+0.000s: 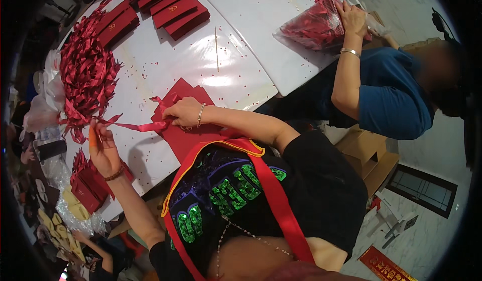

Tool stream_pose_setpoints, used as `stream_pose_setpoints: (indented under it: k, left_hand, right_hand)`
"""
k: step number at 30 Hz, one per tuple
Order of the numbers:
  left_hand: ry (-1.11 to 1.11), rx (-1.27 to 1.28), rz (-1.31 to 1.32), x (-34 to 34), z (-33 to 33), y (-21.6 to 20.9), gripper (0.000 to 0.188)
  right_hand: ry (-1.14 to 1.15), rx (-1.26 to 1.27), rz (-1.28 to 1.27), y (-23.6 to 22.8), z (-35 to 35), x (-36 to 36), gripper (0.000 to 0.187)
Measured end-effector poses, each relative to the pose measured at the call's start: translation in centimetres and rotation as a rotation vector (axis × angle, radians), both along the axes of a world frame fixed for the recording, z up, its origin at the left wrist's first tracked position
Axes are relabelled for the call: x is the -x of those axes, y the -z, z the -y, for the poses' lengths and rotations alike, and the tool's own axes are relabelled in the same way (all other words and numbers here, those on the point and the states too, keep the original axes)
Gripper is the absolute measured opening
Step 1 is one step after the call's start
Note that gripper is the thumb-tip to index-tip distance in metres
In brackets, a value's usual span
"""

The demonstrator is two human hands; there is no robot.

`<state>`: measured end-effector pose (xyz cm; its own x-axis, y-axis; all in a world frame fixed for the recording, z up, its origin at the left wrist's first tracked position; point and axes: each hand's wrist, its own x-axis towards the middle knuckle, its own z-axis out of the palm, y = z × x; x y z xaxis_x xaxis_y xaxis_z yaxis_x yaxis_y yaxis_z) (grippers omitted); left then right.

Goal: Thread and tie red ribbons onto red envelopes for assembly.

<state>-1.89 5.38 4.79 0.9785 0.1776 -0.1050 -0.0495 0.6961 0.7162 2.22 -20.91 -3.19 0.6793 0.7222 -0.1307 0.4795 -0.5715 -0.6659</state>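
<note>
A dark red ribbon point(138, 127) stretches between my two hands. Its far end is pinched in the raised fingers of my left hand point(106, 153), which has an orange cover on one finger and hangs beside the ribbon heap. My right hand point(186, 112) is closed on the ribbon's other end, against a small stack of red paper bags point(193, 143) at the table edge in front of me. The fingertips of that hand are partly hidden. Another short loop of ribbon shows just past them.
A large heap of red ribbons point(90, 70) lies at the left. Stacked red bags point(173, 12) stand at the back, more red bags point(93, 185) at the near left. A thin stick point(217, 50) lies on the white table point(191, 60). A co-worker at right handles a plastic bag point(314, 27) of ribbons.
</note>
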Motion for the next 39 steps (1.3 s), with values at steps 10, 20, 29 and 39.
stream_pose_setpoints:
  k: [10,20,29,39]
  left_hand:
    - [0.024,-0.018,0.249,-0.7,0.5,0.7,0.048]
    - [-0.254,-0.763,-0.041,-1.3,0.5,2.3,0.02]
    - [0.247,-0.793,-0.186,-0.9,6.3,2.0,0.015]
    - [0.198,-1.394,0.091,1.7,10.9,7.9,0.01]
  right_hand:
    - [-0.009,0.011,0.019,-0.1,0.0,0.1,0.025]
    - [-0.007,0.013,-0.01,-0.1,0.0,-0.1,0.026]
    - [-0.004,0.004,0.015,0.3,0.2,0.0,0.026]
    - [0.024,-0.128,0.195,1.5,0.4,-0.2,0.026]
